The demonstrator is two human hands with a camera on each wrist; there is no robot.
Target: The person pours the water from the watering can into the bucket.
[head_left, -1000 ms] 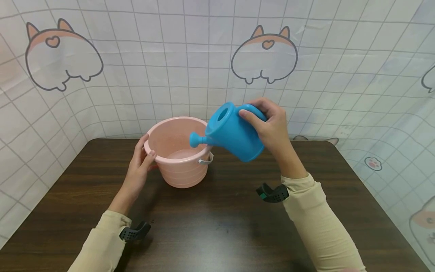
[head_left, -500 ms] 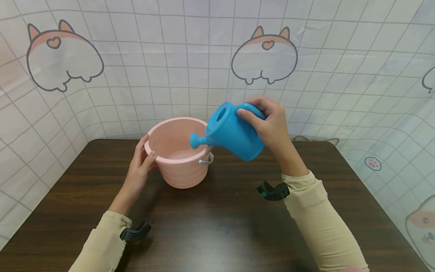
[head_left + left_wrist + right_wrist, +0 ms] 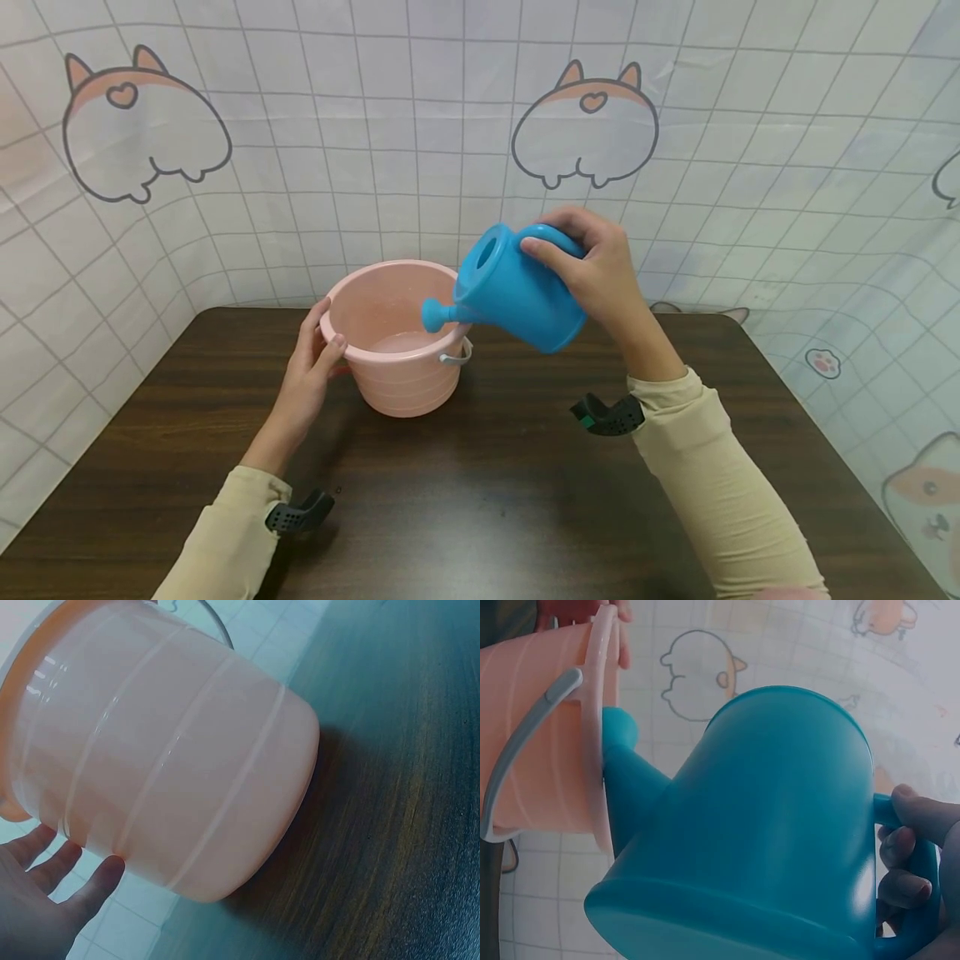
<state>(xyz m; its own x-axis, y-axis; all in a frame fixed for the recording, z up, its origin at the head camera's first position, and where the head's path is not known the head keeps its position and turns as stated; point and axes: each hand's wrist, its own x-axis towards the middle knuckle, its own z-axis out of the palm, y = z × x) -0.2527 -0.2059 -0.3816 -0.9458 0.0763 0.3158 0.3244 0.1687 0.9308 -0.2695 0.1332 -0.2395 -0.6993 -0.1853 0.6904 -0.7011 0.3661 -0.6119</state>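
A pink bucket stands upright on the table. My left hand holds its left side, thumb at the rim; in the left wrist view several fingertips are at the outer wall. My right hand grips the handle of a blue watering can, its fingers curled round it in the right wrist view. The can is tilted left, and its spout head sits over the bucket's right rim, above the opening. The bucket's floor looks pale and shiny; I cannot tell how much liquid is there.
The dark wooden table spreads out in front of the bucket. A white gridded curtain with cartoon animals hangs close behind and at both sides. A grey bucket handle hangs on the bucket's right side.
The right forearm has risen slightly and the watering can's body tips a touch more. The left hand and the bucket stay in place; the head view has shifted a little.
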